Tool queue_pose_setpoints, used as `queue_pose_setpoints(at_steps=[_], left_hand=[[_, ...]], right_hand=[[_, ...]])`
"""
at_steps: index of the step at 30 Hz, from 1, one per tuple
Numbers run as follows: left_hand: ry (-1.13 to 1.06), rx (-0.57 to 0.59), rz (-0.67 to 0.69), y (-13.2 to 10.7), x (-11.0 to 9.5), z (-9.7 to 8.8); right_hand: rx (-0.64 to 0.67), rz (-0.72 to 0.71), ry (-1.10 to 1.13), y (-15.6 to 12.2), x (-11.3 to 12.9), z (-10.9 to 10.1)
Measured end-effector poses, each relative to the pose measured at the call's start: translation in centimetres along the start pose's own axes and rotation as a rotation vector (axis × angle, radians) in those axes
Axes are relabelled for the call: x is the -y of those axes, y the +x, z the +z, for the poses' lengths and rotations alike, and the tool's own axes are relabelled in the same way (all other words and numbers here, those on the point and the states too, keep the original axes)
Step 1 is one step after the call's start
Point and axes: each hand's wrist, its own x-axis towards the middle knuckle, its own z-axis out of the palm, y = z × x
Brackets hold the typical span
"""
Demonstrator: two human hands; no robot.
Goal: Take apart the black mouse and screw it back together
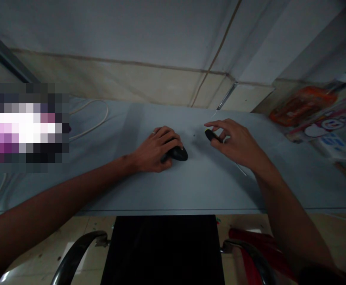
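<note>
black chair back (162, 249), grey table (208, 190), white wall (110, 31), r hand (238, 142) w/ screwdriver (211, 135)

A thin pale ring (153, 133) circles one finger of the bare left hand (153, 151), and the right forearm (288, 221) is bare too.

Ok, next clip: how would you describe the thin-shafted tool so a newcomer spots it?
On the grey-blue table, find the person's right hand. Pinched in that hand is a screwdriver-like tool with a black grip and a thin metal shaft, unlike the rounded black object under the left hand.
</note>
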Motion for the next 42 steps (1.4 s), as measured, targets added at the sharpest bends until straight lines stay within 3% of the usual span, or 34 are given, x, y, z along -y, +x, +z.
queue_pose_setpoints(at_steps=[4,11,33,38,42], left_hand=[[0.004,-0.004,0.014,0.0,0.1,0.1],[0.033,-0.006,0.013,-0.1,0.1,0.2],[0.065,-0.024,0.02,0.0,0.1,0.4],[0.08,-0.051,0.048,-0.1,0.3,0.6],[0.076,-0.106,0.081,-0.2,0.3,0.8]], right_hand=[[0.12,-0.003,-0.118,0.1,-1.5,0.3],[0.204,-0.129,-0.16,-0.7,-1.2,2.1],[0.227,-0.164,-0.212,-0.3,-2.3,1.7],[0.177,-0.172,-0.235,-0.2,-2.4,1.8],[0.016,-0.187,-0.18,0.1,-0.8,1.4]])
